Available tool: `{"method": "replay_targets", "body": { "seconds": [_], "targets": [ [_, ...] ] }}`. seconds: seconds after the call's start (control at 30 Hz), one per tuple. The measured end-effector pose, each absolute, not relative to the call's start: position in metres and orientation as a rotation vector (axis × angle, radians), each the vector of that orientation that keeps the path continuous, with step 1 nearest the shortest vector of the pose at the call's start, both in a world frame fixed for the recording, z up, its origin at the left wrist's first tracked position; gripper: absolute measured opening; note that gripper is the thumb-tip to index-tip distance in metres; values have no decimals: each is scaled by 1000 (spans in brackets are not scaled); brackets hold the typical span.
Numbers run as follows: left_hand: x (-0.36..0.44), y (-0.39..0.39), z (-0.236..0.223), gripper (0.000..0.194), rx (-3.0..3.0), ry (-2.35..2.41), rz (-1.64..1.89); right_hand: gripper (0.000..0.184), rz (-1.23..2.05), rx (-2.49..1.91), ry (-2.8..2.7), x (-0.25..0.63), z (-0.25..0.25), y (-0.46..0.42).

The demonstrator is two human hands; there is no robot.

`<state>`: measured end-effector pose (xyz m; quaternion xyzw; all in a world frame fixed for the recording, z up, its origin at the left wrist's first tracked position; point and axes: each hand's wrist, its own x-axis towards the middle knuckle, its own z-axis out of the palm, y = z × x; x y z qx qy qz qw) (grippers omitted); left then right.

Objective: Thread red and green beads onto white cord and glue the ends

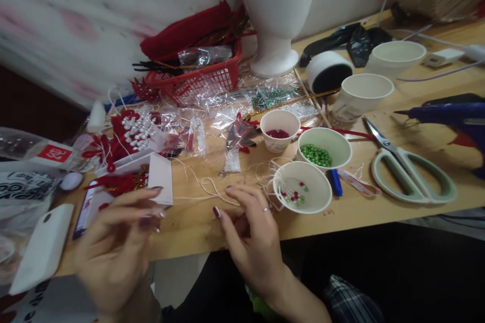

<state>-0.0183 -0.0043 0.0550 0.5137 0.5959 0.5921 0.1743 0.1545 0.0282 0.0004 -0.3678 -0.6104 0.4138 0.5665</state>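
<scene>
My left hand (117,242) is raised over the front left of the table, smeared by motion. Its thumb and fingers come together in a pinch, and whatever lies between them is too small to make out. My right hand (253,237) hovers at the table's front edge, thumb and forefinger apart, with a ring on one finger. No object shows in it. Just beyond its fingertips, white cord (212,189) lies in loose loops. To its right, a paper cup (320,202) holds strung red and green beads (297,197), with threads hanging over the rim.
Nearby stand cups of green beads (315,154) and red beads (277,133). Scissors (401,161) and a blue glue gun (447,113) lie at right. Behind are a red basket (197,81) and white mannequin head (280,10). A white box (161,179) sits beyond my left hand.
</scene>
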Motion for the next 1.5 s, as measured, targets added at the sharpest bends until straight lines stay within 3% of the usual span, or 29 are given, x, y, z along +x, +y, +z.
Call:
{"method": "replay_targets", "body": {
  "seconds": [0.07,0.2,0.37,0.57,0.9,1.1,1.27,1.37,1.5],
  "targets": [
    [-14,-7,53,6,1643,1674,1582,32,1096,-749,-1415,156,5,26],
    [-5,-7,51,7,1736,1541,1301,29,1322,-551,-1440,160,12,21],
    [-2,-4,47,6,1654,1424,1362,22,1549,-588,-1418,161,10,21],
    [3,3,46,5,1578,1384,1415,22,1370,-692,-1517,162,1,25],
    [4,3,36,6,1618,1554,1418,38,1489,-831,-1350,150,-8,24],
    [-7,18,89,14,1462,1822,1540,41,1598,-847,-1447,148,-11,29],
    [-44,61,146,31,1743,2077,1304,34,1618,-830,-1535,148,-8,35],
    [-61,87,150,25,1862,2347,941,32,1614,-811,-1540,147,-7,35],
    [-45,97,137,25,1962,2342,877,31,1591,-800,-1547,148,-5,35]
  ]
}}
